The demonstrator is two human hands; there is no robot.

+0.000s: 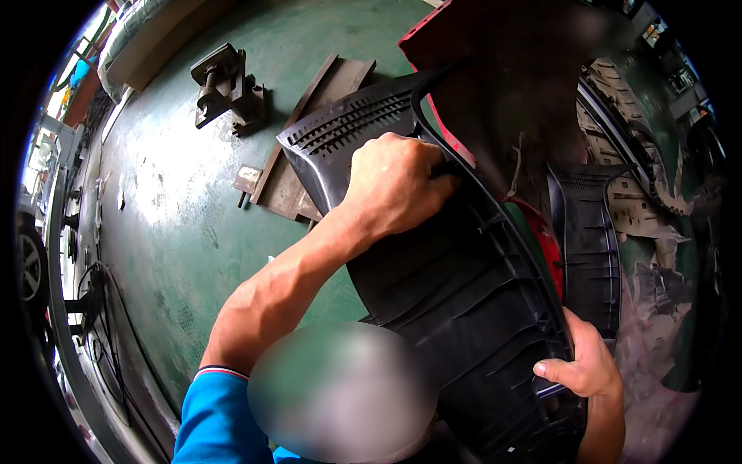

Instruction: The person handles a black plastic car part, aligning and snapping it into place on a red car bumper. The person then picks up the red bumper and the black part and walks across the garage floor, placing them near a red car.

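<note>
A long black plastic car trim panel [456,309] with ribs, a raised right-hand lip and rows of slots at its far end slants across the middle. My left hand [398,182] is closed in a fist over its far part, beside the lip. Its fingertips are hidden, so what they pinch, if anything, does not show. My right hand [583,359] grips the panel's near right edge, the thumb on top and the other fingers out of sight underneath. A blurred oval hides part of the lower middle.
Beyond the panel stands a large dark part with red edges [452,138]. A similar black panel [587,247] and beige parts [618,147] lie to the right. On the green floor [166,224] are a metal fixture [228,89] and a metal plate [290,174]. Cables [104,332] hang at left.
</note>
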